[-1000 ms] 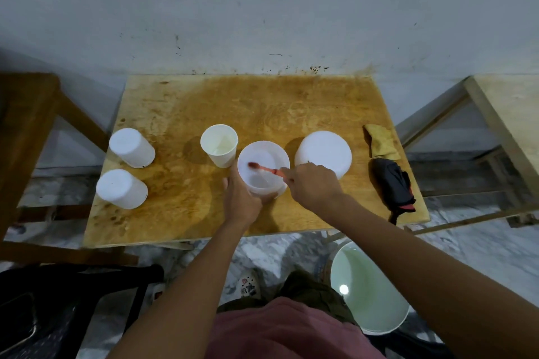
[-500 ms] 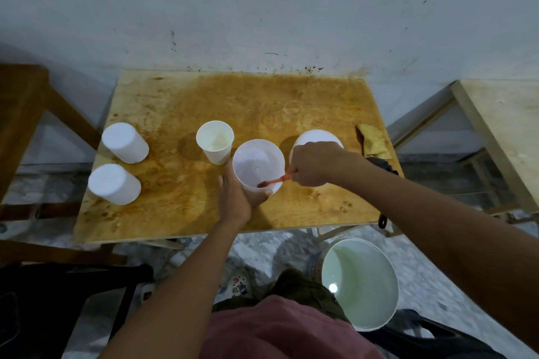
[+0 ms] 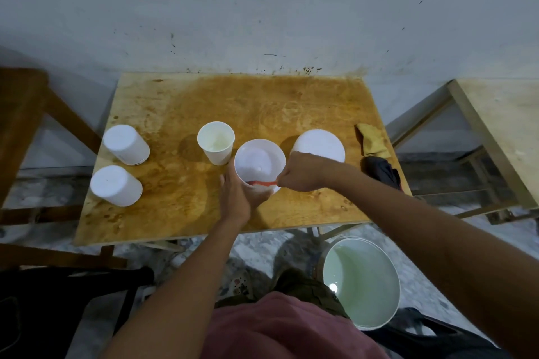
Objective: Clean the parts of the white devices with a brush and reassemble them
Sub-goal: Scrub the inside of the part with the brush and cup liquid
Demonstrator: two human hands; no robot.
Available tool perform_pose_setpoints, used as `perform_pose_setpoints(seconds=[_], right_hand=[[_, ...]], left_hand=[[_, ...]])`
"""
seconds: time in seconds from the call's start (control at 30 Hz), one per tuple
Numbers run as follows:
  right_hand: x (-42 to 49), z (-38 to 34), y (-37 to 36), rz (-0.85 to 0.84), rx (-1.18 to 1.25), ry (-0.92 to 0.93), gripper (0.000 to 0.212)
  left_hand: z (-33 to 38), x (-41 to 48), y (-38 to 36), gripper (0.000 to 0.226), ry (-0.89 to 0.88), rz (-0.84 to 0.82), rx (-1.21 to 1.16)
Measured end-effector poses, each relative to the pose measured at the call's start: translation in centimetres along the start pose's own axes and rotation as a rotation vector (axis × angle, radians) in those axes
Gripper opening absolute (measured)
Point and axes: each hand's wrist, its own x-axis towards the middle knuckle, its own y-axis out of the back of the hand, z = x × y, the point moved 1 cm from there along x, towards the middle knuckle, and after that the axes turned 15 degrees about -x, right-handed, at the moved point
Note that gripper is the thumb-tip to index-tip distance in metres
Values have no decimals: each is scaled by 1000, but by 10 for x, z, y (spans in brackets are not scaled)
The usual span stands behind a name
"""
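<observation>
My left hand (image 3: 237,198) grips a white open cup-shaped device part (image 3: 259,160) from its near left side, just above the wooden table (image 3: 180,198). My right hand (image 3: 306,170) holds a red brush (image 3: 264,183) whose head reaches inside the part, against its near inner wall. A white domed part (image 3: 319,143) lies behind my right hand. Two white cylindrical devices, the far one (image 3: 125,144) and the near one (image 3: 115,185), lie at the table's left. A white cup (image 3: 216,142) holding pale liquid stands left of the held part.
A yellow cloth (image 3: 372,140) and a dark cloth (image 3: 382,172) lie at the table's right edge. A white bucket of pale water (image 3: 361,283) stands on the floor at the lower right. Wooden furniture flanks the table on both sides, with a wall behind.
The brush head has moved from the far part of the white part's inside to its near inner wall. My right hand shifted rightward. My left hand keeps its grip.
</observation>
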Motion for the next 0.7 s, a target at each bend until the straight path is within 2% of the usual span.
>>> perform_pose_setpoints(seconds=[0.1,0.2,0.27,0.4,0.53,0.63,0.7], right_hand=[[0,-11,-18,38,193,-22,40],[0,-11,-27,41,466,-116,27],[0,-11,-32,78,591,-163,26],[1,-24,-42,112,500,-120,30],[-1,-17,-40,103,762,-170,28],[-5,-27,-48,138,641,-141,33],[-4,-37,-53,152,711,-167,34]], left_hand=[[4,0,-1,119,1,2,27],[2,1,-2,118,19,1,45],[2,0,-1,119,31,-15,51],[7,-5,1,120,25,-29,32],[6,-1,1,117,35,-29,67],[9,-4,2,116,35,-45,33],[8,-7,2,116,9,-52,63]])
